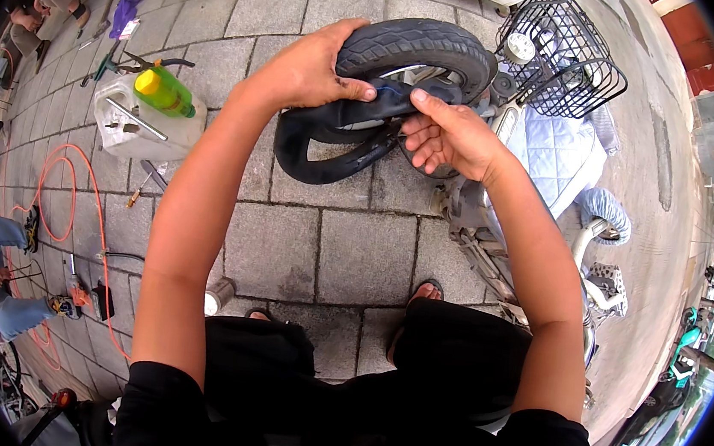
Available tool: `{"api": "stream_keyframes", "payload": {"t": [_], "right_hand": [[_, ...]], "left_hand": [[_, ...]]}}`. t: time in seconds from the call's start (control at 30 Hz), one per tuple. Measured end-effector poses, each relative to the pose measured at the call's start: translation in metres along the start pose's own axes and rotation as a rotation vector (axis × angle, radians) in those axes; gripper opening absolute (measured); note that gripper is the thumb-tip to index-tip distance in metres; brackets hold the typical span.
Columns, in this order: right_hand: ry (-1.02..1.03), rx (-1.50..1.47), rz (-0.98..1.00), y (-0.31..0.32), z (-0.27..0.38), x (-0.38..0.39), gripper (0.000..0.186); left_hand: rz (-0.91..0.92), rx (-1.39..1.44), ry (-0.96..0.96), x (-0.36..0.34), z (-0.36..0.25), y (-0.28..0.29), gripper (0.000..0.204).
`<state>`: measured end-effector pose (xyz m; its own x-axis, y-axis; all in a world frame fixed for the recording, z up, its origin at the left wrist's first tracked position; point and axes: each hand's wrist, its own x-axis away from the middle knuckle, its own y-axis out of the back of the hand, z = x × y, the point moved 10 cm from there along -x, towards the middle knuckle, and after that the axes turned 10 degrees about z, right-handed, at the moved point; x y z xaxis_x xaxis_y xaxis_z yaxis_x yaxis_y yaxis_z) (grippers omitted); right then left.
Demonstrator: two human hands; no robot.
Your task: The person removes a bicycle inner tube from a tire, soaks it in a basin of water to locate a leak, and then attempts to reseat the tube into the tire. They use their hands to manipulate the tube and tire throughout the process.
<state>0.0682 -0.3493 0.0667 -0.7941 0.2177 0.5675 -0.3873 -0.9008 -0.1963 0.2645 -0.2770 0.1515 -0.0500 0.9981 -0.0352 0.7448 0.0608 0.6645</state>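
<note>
Head view. Left hand [307, 68]: closed over the top of a black inner tube [331, 139], thumb pressed on the rubber beside the tyre [417, 44]. Right hand [447, 133]: fingers curled round the tube where it meets the wheel, thumb on top. Inner tube: hanging in a loop below both hands, partly tucked into the tyre of a tipped scooter [544, 155]. Wire basket [562, 54]: upper right, beside the tyre. White plastic can [138, 129] with green bottle [163, 91]: left, on grey paving [345, 256]. Orange hose [63, 195]: coiled lower left. Small metal can [218, 296]: near the knees.
</note>
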Motion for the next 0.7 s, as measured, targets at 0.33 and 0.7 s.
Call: {"api": "stream_keyframes", "payload": {"t": [0.33, 0.7], "right_hand": [[-0.123, 0.266, 0.165, -0.026, -0.012, 0.001, 0.088], [0.294, -0.138, -0.218, -0.04, 0.012, -0.048, 0.03]], "left_hand": [[-0.105, 0.195, 0.142, 0.024, 0.034, -0.02, 0.09], [0.005, 0.276, 0.179, 0.023, 0.051, -0.006, 0.075]]}}
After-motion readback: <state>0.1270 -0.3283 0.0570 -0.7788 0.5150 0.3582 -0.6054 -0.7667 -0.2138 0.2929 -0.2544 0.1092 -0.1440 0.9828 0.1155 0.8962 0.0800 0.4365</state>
